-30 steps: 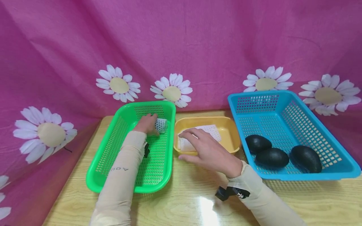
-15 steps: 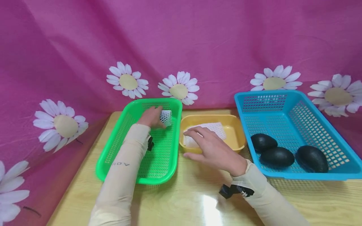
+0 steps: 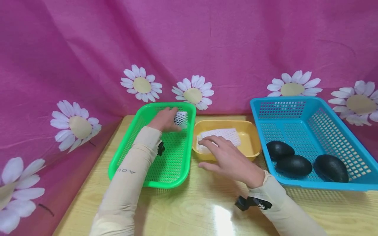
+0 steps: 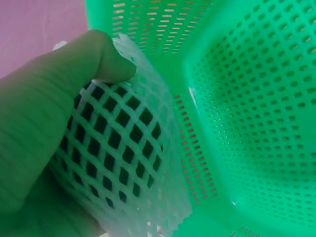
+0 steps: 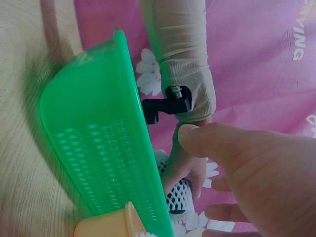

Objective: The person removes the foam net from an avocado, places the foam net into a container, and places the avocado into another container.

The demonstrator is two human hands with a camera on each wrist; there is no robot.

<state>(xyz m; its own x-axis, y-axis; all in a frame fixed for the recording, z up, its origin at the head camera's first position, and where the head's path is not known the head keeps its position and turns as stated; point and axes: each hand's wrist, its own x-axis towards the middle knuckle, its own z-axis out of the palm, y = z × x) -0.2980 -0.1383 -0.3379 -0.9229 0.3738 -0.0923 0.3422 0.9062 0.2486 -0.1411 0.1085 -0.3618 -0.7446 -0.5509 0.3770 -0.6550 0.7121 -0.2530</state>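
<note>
My left hand (image 3: pixel 165 120) is inside the green basket (image 3: pixel 192 144), at its far end. It grips a dark oval fruit, like an avocado, in a white foam net (image 4: pixel 113 143). In the left wrist view the thumb lies across the net, and the dark skin shows through the mesh. My right hand (image 3: pixel 231 159) hovers over the near rim of the yellow tray (image 3: pixel 249 141), fingers loosely bent and holding nothing. Under its fingers, white foam nets (image 3: pixel 228 135) lie flat in the tray. The right wrist view shows this hand (image 5: pixel 266 168) with its thumb apart from the fingers.
To the right stands a blue basket (image 3: pixel 313 129) with three dark avocado-like fruits (image 3: pixel 293 165) at its near end. All the containers rest on a wooden table (image 3: pixel 189 209). A pink cloth (image 3: pixel 230 55) with daisies hangs close behind them.
The head view has turned, so the scene sits farther right. My left hand, still gripping the netted fruit, has shifted slightly toward the green basket's far end. The right hand stays over the tray's near rim.
</note>
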